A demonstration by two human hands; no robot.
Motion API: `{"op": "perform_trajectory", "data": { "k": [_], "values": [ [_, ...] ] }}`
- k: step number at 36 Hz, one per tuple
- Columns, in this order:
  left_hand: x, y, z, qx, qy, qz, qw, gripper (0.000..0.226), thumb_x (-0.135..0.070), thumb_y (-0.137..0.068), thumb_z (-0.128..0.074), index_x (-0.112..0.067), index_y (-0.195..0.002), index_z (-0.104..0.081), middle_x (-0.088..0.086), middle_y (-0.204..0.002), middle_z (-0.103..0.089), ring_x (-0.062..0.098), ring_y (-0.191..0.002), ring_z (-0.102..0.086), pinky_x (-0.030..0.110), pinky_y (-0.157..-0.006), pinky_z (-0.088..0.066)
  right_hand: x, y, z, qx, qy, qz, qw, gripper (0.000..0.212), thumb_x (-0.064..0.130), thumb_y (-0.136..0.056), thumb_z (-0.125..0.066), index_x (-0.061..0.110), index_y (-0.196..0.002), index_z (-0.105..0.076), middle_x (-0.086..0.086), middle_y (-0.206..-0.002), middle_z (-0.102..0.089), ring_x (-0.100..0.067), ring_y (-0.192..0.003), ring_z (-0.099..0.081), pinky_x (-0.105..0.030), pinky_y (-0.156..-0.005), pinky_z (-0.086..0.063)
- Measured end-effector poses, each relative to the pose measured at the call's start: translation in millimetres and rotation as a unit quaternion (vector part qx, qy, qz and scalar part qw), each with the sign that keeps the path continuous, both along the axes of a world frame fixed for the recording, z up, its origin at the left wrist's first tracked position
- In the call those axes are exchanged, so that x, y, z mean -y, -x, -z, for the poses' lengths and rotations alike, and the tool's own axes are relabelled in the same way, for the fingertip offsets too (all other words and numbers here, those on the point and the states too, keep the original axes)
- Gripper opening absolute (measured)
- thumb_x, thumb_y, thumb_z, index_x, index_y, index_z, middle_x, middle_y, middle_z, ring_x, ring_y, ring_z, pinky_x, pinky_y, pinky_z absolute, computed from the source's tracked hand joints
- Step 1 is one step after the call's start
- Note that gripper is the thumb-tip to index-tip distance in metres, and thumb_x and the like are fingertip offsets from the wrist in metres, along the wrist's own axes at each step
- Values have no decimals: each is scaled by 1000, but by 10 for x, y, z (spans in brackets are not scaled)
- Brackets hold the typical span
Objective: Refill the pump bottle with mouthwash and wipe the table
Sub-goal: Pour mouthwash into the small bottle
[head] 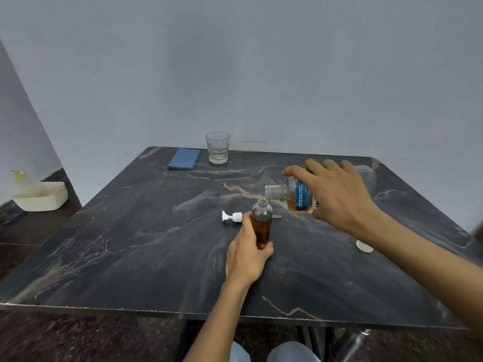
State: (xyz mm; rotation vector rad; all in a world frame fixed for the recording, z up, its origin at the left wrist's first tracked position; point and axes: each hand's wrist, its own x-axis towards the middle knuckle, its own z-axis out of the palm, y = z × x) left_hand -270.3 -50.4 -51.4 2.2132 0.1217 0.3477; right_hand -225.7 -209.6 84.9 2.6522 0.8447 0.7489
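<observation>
Head view shows the pump bottle [262,223] standing upright near the middle of the dark marble table [130,244], uncapped and partly filled with amber liquid. The left hand [247,254] wraps its fingers round the bottle's lower half. Just above its open neck, the right hand [337,194] grips the mouthwash bottle [298,195], tipped sideways. The white pump head [232,217] lies beside the bottle. Farther back sit a folded blue cloth [184,159] and a glass [217,147].
</observation>
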Motion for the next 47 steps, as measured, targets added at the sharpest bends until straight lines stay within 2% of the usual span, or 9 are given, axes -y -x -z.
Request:
{"op": "perform_trajectory", "data": {
  "k": [7, 15, 24, 30, 39, 44, 47],
  "values": [
    [2, 2, -9, -3, 0, 1, 1000, 72, -30, -82, -68, -39, -129, -14, -3, -126, -54, 20, -111, -56, 31, -88, -42, -9, -6, 2, 1, 0, 0, 1000, 95, 20, -62, -83, 40, -130, -19, 2, -113, -54, -21, -94, -52, -38, -83, -41],
    [5, 5, -13, 7, 1, -1, 1000, 68, -29, -82, -68, -50, -116, -13, -3, -123, -56, 21, -108, -57, 29, -84, -41, -2, 11, -17, 3, 4, 0, 1000, 92, 19, -66, -80, 40, -133, -20, 3, -114, -53, -20, -94, -50, -36, -82, -38],
    [-5, 10, -23, -1, 5, 5, 1000, 69, -30, -82, -68, -39, -128, -16, -3, -123, -55, 20, -109, -57, 33, -89, -44, 7, -14, -5, 1, 5, -6, 1000, 93, 21, -65, -81, 39, -133, -19, 1, -115, -53, -22, -96, -51, -37, -83, -39],
    [1, 12, -19, 2, 5, 4, 1000, 68, -30, -82, -68, -45, -121, -14, -4, -122, -55, 19, -109, -57, 31, -87, -43, 4, -21, 2, 2, 1, -8, 1000, 94, 20, -65, -81, 40, -131, -18, 2, -115, -53, -21, -95, -50, -36, -82, -40],
    [3, 4, -12, -4, 6, 3, 1000, 71, -30, -82, -68, -42, -127, -14, -3, -126, -53, 21, -112, -55, 33, -90, -43, 4, -27, 7, 1, 0, -6, 1000, 93, 20, -65, -81, 40, -132, -19, 1, -114, -53, -21, -95, -50, -37, -82, -40],
    [5, 2, -1, -1, 5, -2, 1000, 70, -30, -82, -68, -41, -126, -15, -4, -121, -55, 19, -108, -57, 28, -83, -41, 3, -28, 6, 1, 4, -4, 1000, 94, 22, -65, -81, 39, -133, -19, 1, -116, -53, -21, -97, -51, -37, -84, -40],
    [4, -1, -7, -4, 4, 0, 1000, 70, -30, -82, -68, -44, -123, -14, -3, -123, -54, 20, -110, -56, 29, -85, -41, -2, -21, -3, 1, 5, -4, 1000, 94, 23, -64, -82, 40, -132, -19, 1, -115, -53, -21, -96, -50, -37, -83, -40]
  ]
}}
